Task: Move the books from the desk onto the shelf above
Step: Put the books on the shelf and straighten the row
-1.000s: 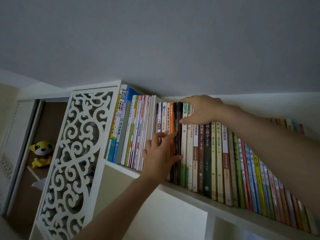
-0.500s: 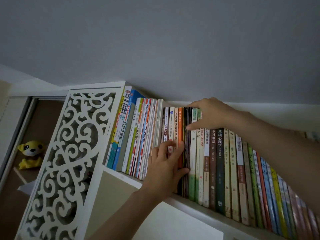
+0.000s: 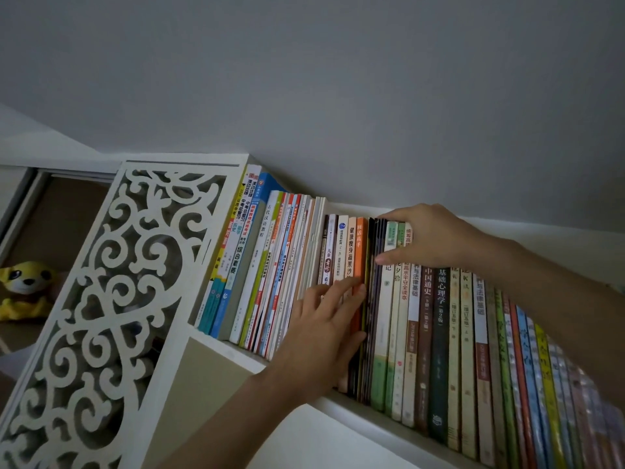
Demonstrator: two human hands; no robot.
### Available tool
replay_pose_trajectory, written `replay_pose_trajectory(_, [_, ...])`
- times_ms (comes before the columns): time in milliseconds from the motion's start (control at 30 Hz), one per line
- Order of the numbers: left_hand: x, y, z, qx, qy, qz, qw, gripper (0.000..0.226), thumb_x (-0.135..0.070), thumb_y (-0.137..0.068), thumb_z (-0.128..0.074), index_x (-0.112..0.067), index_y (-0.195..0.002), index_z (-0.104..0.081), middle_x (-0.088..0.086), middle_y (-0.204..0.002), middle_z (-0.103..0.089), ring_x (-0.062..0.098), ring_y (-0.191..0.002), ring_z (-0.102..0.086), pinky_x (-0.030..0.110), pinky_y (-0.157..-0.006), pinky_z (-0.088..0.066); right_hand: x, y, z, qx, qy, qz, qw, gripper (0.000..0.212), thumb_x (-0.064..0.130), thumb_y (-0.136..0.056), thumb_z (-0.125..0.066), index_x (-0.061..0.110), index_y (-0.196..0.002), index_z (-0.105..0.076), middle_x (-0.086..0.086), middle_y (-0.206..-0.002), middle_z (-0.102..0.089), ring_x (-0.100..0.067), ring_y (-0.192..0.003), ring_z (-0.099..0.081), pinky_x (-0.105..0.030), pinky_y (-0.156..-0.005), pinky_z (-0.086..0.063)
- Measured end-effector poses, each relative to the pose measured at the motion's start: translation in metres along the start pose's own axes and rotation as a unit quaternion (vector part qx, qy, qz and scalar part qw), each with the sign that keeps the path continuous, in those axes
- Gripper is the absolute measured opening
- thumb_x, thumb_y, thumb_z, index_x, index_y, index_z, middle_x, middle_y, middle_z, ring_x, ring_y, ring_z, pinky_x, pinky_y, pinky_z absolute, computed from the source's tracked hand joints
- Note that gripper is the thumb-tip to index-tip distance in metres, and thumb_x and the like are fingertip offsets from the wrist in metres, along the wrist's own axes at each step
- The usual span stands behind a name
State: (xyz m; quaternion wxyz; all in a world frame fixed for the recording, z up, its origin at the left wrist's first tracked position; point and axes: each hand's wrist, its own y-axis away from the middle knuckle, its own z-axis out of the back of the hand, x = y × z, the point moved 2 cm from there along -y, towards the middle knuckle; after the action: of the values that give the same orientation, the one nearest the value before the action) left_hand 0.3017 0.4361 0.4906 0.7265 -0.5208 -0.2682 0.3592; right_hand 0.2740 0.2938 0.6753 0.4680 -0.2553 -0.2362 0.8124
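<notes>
The white shelf (image 3: 368, 421) carries a long row of upright books (image 3: 439, 333), packed spine-out beside a carved white panel (image 3: 101, 299). The right hand (image 3: 429, 236) curls over the tops of the green books, thumb on their spines. The left hand (image 3: 324, 333) lies flat, fingers straight, pressing the orange book (image 3: 360, 252). A yellow toy (image 3: 25, 289) sits far left.

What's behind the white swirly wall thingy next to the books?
Through the holes of the white carved panel only dim, dark shapes show; I cannot tell what they are. To its left, not covered, a yellow plush toy sits in a brown cabinet.
</notes>
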Motion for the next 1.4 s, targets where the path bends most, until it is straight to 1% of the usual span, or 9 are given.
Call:
replay_pose_trajectory(167, [0.004, -0.008, 0.005, -0.021, 0.045, 0.017, 0.999, 0.061, -0.047, -0.094, -0.038, -0.027, -0.150, -0.024, -0.015, -0.153, -0.022, 0.012, -0.135, -0.019, 0.031, -0.110, -0.026, -0.001, -0.003, 0.001, 0.018, 0.004, -0.002, 1.000, 0.074, 0.048, -0.070, -0.079, 0.033, -0.136, -0.049, 0.006, -0.107, -0.069, -0.010, -0.088, -0.066, -0.040, -0.082, -0.056])
replay_pose_trajectory(367, [0.006, -0.022, 0.001, -0.019, 0.016, 0.011, 1.000, 0.061, -0.048, -0.094, -0.040, -0.026, -0.150, -0.026, -0.010, -0.155, -0.022, 0.018, -0.137, -0.021, 0.042, -0.112, -0.033, -0.001, -0.005, 0.005, 0.032, -0.004, -0.003, 0.999, 0.070, 0.043, -0.070, -0.081, 0.028, -0.132, -0.054, 0.006, -0.103, -0.071, -0.002, -0.080, -0.066, -0.025, -0.071, -0.054])
replay_pose_trajectory(500, [0.007, -0.020, -0.004, -0.029, 0.003, 0.012, 1.000, 0.059, -0.049, -0.094, -0.035, -0.025, -0.148, -0.030, -0.006, -0.154, -0.025, 0.020, -0.134, -0.025, 0.043, -0.107, -0.039, 0.000, -0.008, 0.005, 0.041, -0.002, -0.006, 0.999, 0.088, 0.045, -0.069, -0.081, 0.033, -0.144, -0.037, 0.002, -0.134, -0.056, -0.012, -0.104, -0.061, -0.028, -0.085, -0.049])
replay_pose_trajectory(633, [0.007, -0.016, -0.002, -0.028, 0.040, -0.004, 0.999, 0.059, -0.044, -0.093, -0.038, -0.022, -0.147, -0.033, -0.006, -0.156, -0.027, 0.015, -0.141, -0.024, 0.043, -0.114, -0.030, 0.015, -0.017, 0.007, 0.017, 0.011, 0.026, 0.999, 0.087, 0.057, -0.073, -0.071, 0.040, -0.147, -0.028, 0.005, -0.144, -0.046, -0.017, -0.121, -0.052, -0.035, -0.096, -0.044])
replay_pose_trajectory(800, [-0.002, -0.009, 0.002, 0.035, 0.146, -0.010, 0.989, 0.068, -0.028, -0.098, -0.049, -0.025, -0.153, -0.009, -0.016, -0.160, 0.004, -0.007, -0.143, 0.013, 0.025, -0.120, 0.005, 0.024, -0.029, -0.004, 0.039, 0.017, 0.031, 0.999, 0.072, 0.046, -0.081, -0.070, 0.033, -0.144, -0.038, 0.004, -0.140, -0.053, -0.013, -0.123, -0.052, -0.030, -0.102, -0.042])
replay_pose_trajectory(933, [0.008, -0.006, 0.011, -0.002, 0.213, 0.016, 0.977, 0.063, -0.018, -0.097, -0.051, -0.028, -0.152, -0.021, -0.021, -0.158, -0.010, -0.012, -0.142, -0.005, 0.011, -0.115, -0.009, 0.027, -0.027, -0.007, 0.034, 0.012, 0.040, 0.999, 0.057, 0.039, -0.084, -0.069, 0.032, -0.137, -0.049, 0.006, -0.129, -0.061, -0.011, -0.112, -0.058, -0.025, -0.093, -0.046])
replay_pose_trajectory(1133, [0.006, -0.001, 0.002, -0.058, 0.092, 0.047, 0.993, 0.056, -0.036, -0.095, -0.034, -0.018, -0.148, -0.035, -0.006, -0.156, -0.029, 0.008, -0.146, -0.018, 0.032, -0.122, -0.010, 0.025, -0.026, -0.007, 0.013, 0.016, 0.031, 0.999, 0.063, 0.041, -0.082, -0.072, 0.026, -0.138, -0.047, 0.004, -0.134, -0.058, -0.014, -0.118, -0.056, -0.030, -0.096, -0.047])
replay_pose_trajectory(1267, [0.008, 0.001, 0.000, -0.030, 0.105, 0.044, 0.993, 0.060, -0.040, -0.093, -0.028, -0.023, -0.150, -0.027, -0.010, -0.158, -0.019, 0.004, -0.147, -0.009, 0.037, -0.123, -0.002, 0.024, -0.027, -0.008, 0.010, 0.002, 0.027, 1.000, 0.061, 0.039, -0.081, -0.072, 0.025, -0.135, -0.050, 0.004, -0.130, -0.061, -0.013, -0.112, -0.060, -0.031, -0.093, -0.051])
replay_pose_trajectory(1400, [0.013, 0.003, 0.008, 0.011, 0.119, 0.028, 0.992, 0.061, -0.044, -0.093, -0.025, -0.026, -0.152, -0.020, -0.015, -0.159, -0.008, -0.007, -0.144, 0.005, 0.027, -0.120, 0.007, 0.027, -0.028, -0.012, 0.006, 0.010, 0.027, 1.000, 0.058, 0.043, -0.082, -0.070, 0.028, -0.133, -0.049, 0.006, -0.126, -0.062, -0.012, -0.111, -0.059, -0.033, -0.095, -0.050])
